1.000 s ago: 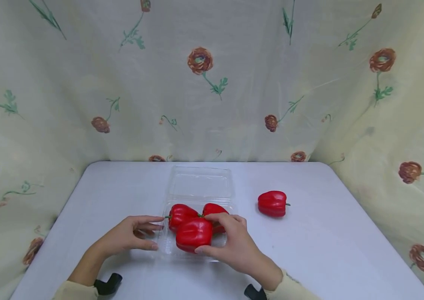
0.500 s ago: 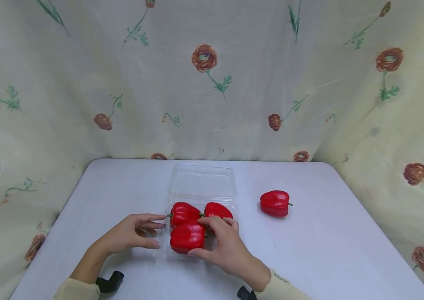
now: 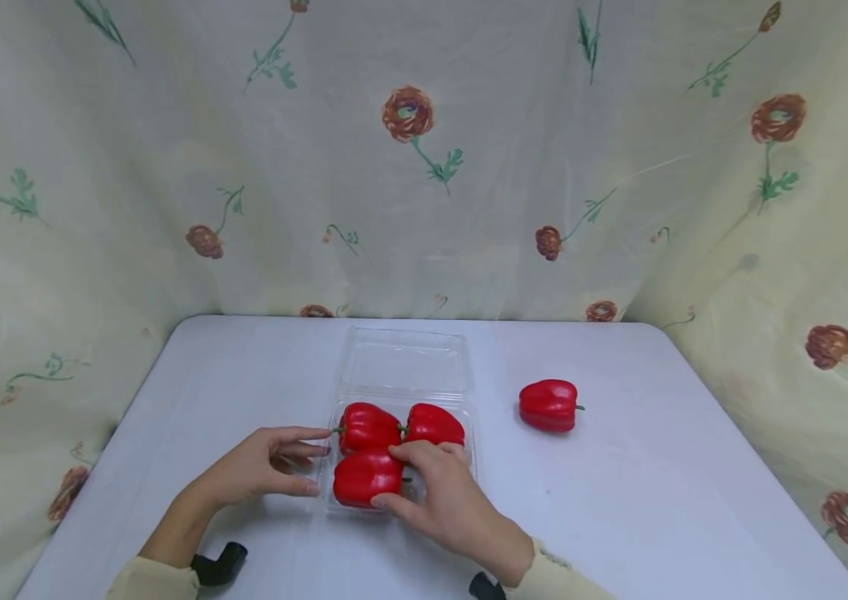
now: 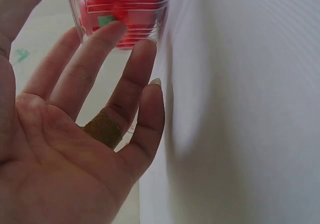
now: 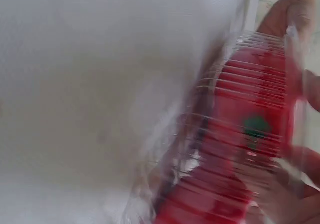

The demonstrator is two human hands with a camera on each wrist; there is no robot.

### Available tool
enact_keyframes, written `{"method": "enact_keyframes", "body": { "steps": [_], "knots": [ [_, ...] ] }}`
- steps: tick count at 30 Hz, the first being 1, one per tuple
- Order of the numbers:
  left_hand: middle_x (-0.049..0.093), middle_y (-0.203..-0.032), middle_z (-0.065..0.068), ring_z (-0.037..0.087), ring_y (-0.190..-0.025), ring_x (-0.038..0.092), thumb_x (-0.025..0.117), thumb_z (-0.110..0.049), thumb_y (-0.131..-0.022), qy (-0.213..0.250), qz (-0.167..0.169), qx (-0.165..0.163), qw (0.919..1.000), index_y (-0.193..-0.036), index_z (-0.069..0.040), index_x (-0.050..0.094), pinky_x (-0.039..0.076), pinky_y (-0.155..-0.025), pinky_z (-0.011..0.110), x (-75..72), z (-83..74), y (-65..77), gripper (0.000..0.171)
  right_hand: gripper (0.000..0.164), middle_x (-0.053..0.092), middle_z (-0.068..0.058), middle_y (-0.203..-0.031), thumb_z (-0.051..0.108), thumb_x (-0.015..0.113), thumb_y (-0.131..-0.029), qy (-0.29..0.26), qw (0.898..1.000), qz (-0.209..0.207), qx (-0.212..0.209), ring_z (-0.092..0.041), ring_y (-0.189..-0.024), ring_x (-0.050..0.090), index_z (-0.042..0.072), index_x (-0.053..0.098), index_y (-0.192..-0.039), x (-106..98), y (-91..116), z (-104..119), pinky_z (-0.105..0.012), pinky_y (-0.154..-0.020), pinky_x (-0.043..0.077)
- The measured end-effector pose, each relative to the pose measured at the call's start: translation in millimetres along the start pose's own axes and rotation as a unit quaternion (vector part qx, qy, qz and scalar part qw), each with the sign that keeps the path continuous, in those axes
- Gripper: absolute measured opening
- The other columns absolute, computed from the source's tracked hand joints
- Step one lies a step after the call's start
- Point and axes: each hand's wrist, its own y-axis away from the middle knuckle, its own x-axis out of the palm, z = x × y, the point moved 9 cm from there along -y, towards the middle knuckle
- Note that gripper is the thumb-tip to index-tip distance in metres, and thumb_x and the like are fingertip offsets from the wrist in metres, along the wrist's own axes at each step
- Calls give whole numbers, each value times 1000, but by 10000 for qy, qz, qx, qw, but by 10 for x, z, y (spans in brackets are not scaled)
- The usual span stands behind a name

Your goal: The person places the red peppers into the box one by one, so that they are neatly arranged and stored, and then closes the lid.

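Note:
A clear plastic clamshell box (image 3: 469,446) lies with its lid (image 3: 404,362) folded back. Inside it are three red bell peppers: one at back left (image 3: 368,427), another at back right (image 3: 434,423), and a front one (image 3: 365,478). My right hand (image 3: 454,500) holds the front pepper by its stem end, thumb on the near side and index finger on top. Beside the box's left wall, my left hand (image 3: 273,467) has its fingers spread and loosely bent. In the left wrist view, its fingertips (image 4: 117,28) are at the ribbed wall. The right wrist view is blurred.
Another red bell pepper (image 3: 548,406) lies on the white table (image 3: 619,500), to the right of the box. A flowered curtain (image 3: 499,167) hangs behind the table and along both sides. Black wrist mounts (image 3: 219,564) stick out near the sleeves.
My right hand has moved left and lowered the front pepper into the box's front left part. The left hand has stayed by the box wall. The head view has shifted slightly.

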Motion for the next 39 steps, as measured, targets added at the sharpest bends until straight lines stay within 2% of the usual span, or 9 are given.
{"method": "enact_keyframes", "body": {
  "steps": [4, 10, 19, 24, 29, 37, 39],
  "knots": [
    [65, -128, 13, 29, -108, 64, 84, -19, -80, 67, 15, 11, 10000, -141, -8, 55, 55, -88, 42, 18, -9, 7, 68, 63, 65, 6, -120, 47, 81, -79, 202, 9997, 121, 40, -8, -109, 57, 14, 63, -129, 62, 2, -16, -36, -88, 39],
    [65, -129, 13, 30, -109, 64, 84, -19, -80, 114, 32, 0, 9999, -141, -9, 54, 55, -89, 43, 32, -23, 7, 68, 62, 64, 7, -119, 50, 79, -79, 388, 9992, 69, 11, -8, -110, 56, 15, 63, -128, 63, 5, -19, -37, -87, 34],
    [66, -127, 13, 28, -107, 64, 83, -19, -81, -5, 92, 28, 10000, -141, -9, 55, 54, -88, 41, 28, -62, 19, 66, 60, 62, 8, -118, 49, 81, -78, 359, 9993, -77, -30, -6, -110, 53, 16, 65, -126, -12, 13, -20, -41, -90, 33],
    [66, -125, 12, 27, -105, 63, 83, -20, -81, -83, 82, 14, 9999, -140, -9, 55, 54, -87, 40, 25, -78, 15, 66, 55, 62, 10, -114, 47, 81, -78, 254, 9995, -174, -20, -3, -105, 53, 17, 67, -123, -58, 5, -41, -40, -89, 32],
    [66, -124, 13, 28, -103, 63, 83, -19, -80, -154, 52, 36, 9999, -139, -9, 55, 55, -86, 40, 32, -79, 2, 66, 49, 62, 10, -110, 39, 85, -77, 45, 9994, -346, -77, -2, -100, 56, 18, 69, -118, -166, -3, -59, -38, -85, 33],
    [66, -123, 12, 28, -103, 63, 84, -18, -79, -67, 8, 33, 10000, -138, -9, 55, 55, -85, 41, 34, -79, 2, 67, 40, 66, 8, -113, 28, 84, -81, -272, 9976, -576, -260, -2, -107, 57, 22, 68, -117, -453, -45, -181, -37, -83, 39],
    [66, -123, 12, 28, -103, 63, 84, -18, -79, -77, -8, 35, 10000, -138, -9, 55, 55, -86, 42, 32, -83, 4, 67, 41, 67, 8, -114, 29, 84, -80, -239, 9976, -629, -185, -4, -107, 59, 22, 68, -118, -531, -50, -234, -38, -84, 42]
  ]
}}
